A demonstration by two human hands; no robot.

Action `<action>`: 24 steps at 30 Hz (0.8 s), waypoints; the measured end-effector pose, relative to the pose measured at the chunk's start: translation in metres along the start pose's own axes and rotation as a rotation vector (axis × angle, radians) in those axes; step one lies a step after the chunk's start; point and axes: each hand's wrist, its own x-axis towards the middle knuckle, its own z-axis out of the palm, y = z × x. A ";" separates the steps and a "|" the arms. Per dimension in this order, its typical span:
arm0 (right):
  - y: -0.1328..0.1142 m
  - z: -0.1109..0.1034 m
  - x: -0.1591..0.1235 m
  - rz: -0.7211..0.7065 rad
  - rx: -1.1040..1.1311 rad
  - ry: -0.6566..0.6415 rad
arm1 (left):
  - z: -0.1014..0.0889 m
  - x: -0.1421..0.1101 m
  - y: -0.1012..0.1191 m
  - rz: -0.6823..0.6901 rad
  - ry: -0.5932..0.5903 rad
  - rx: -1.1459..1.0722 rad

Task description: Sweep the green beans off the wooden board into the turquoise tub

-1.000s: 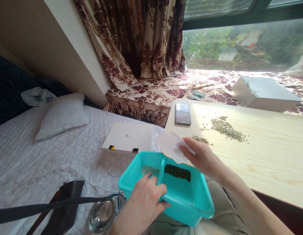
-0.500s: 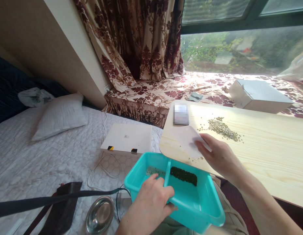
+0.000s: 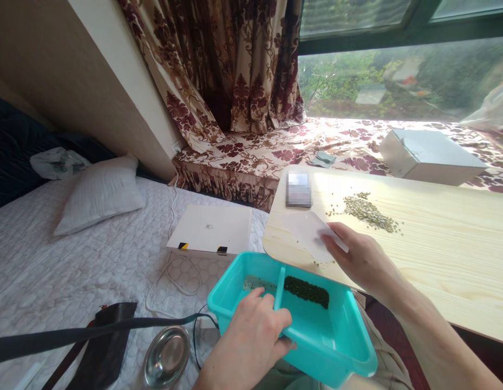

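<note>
My left hand is closed over the near rim of a teal two-compartment plastic bin, by its divider. Its fingers reach into the left compartment, and the thumb lies outside. Dark green beans or seeds are heaped along the far side of the right compartment; a few small bits lie on the left one's floor. Between thumb and fingers, my right hand pinches a thin white card, which lies low over the table corner. Several loose seeds sit at the table edge beside the card.
The wooden table carries a spread of greenish seeds and a blurred flat device. On the bed are a white box, a metal bowl, a dark strap and a pillow. A pale box stands by the window.
The view has shifted very slightly. Both hands keep their holds, and the card, bin and seeds show no clear movement of their own.
</note>
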 end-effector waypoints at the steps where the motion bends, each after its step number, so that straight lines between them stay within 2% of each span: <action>1: 0.000 0.000 -0.001 -0.007 0.004 -0.004 | -0.001 0.000 0.001 -0.002 -0.004 0.001; 11: -0.001 0.003 0.002 -0.008 0.039 -0.008 | -0.002 0.001 0.001 -0.003 -0.022 0.006; 24: 0.000 0.003 0.000 -0.013 0.048 -0.036 | -0.002 0.002 0.001 0.011 0.015 -0.003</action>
